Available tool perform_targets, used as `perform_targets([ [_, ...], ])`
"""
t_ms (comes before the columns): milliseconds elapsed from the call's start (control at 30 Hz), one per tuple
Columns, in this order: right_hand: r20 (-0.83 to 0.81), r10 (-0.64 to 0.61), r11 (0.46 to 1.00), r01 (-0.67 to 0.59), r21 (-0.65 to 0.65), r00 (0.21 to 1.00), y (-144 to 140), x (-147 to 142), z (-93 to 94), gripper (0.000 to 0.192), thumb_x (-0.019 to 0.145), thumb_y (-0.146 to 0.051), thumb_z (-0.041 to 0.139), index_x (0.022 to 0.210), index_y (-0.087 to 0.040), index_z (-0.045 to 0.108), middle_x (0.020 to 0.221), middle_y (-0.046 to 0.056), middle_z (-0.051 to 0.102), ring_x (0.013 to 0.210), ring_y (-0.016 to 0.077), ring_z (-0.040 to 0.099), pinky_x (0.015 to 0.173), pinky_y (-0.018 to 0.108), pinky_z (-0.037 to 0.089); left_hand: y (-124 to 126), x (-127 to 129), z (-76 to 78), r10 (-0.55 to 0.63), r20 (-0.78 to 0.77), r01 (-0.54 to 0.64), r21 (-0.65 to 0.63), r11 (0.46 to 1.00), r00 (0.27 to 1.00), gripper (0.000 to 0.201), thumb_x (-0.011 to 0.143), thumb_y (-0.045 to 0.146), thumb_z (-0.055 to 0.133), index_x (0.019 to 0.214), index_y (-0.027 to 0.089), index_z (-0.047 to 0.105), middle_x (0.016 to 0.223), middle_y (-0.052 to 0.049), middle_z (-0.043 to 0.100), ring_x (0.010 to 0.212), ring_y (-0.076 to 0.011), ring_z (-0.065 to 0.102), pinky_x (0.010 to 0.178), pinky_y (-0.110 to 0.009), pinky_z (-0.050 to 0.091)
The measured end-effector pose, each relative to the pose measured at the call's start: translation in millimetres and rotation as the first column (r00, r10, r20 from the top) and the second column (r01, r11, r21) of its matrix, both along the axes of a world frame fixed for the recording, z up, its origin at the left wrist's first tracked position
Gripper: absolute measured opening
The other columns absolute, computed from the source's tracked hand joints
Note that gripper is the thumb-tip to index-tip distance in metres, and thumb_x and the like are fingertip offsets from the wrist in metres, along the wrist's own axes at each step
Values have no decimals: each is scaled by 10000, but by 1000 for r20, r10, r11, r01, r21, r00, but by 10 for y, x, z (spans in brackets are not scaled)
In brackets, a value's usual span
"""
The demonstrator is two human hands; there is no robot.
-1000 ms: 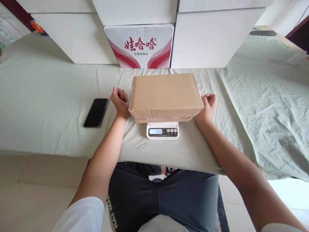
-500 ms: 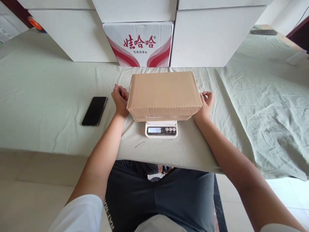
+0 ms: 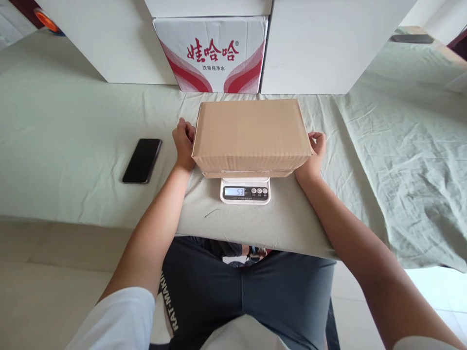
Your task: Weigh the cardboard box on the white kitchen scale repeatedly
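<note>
At the centre of the frame, a brown cardboard box is seen resting on a white scale, flanked by both hands. The left hand is pressed against its left end, fingers together; the right hand touches its right end, fingers loosely curled. A black phone lies on the surface at left.

I see matt brown corrugated cardboard on the box, and smooth white plastic on the scale below it. At centre left the phone is glossy black glass, lying on a creased, matt pale-green cloth. The printed carton at top centre looks like smooth, faintly shiny card.
</note>
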State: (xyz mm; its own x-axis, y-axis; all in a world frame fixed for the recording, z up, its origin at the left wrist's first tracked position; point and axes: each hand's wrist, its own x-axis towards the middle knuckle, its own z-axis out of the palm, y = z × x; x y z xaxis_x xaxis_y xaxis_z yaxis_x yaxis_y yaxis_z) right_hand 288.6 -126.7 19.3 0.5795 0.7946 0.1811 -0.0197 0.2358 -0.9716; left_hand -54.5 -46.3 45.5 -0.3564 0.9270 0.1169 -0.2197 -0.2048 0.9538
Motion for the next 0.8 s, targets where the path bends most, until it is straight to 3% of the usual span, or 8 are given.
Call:
perform_targets([
  [200, 66, -42, 999, 40, 32, 997, -42, -64, 58, 333, 961, -368, 849, 957, -311, 521, 907, -33, 569, 817, 179, 568, 763, 346, 519, -15, 12, 8, -11, 47, 11, 6, 1000, 999, 689, 1318, 253, 356, 635, 265, 265, 525, 63, 256, 576, -121, 203, 598, -391, 191],
  [333, 61, -48, 998, 45, 49, 997, -53, -94, 95, 278, 938, -240, 799, 953, -299, 527, 909, -27, 559, 842, 178, 545, 777, 348, 475, -8, -4, -34, -14, 1, 14, 38, 999, 1000, 660, 1301, 204, 417, 671, 282, 235, 541, 78, 250, 583, -110, 205, 604, -381, 202],
  [500, 40, -21, 1000, 20, 22, 999, -76, -95, 89, 284, 993, -377, 787, 995, -304, 513, 886, -41, 565, 792, 177, 503, 755, 350, 437, 64, -69, -164, -20, -142, 29, 65, 997, 990, 627, 1296, 225, 455, 704, 286, 257, 609, 70, 234, 613, -119, 243, 670, -382, 240],
  [633, 24, -2, 1000, 3, -2, 1000, -72, -88, 63, 346, 995, -455, 806, 1022, -318, 490, 891, -52, 577, 753, 173, 497, 753, 354, 436, 90, -84, -200, -21, -154, 28, 43, 999, 988, 612, 1291, 207, 445, 723, 289, 232, 642, 57, 213, 636, -125, 237, 704, -391, 225],
  [800, 22, 5, 1000, -5, -7, 1000, -58, -89, 80, 282, 1001, -329, 770, 1009, -317, 489, 852, -56, 579, 736, 170, 503, 723, 344, 409, 68, -77, -174, -17, -131, 24, 51, 998, 991, 617, 1284, 193, 458, 704, 278, 264, 599, 56, 244, 654, -128, 241, 691, -395, 219],
])
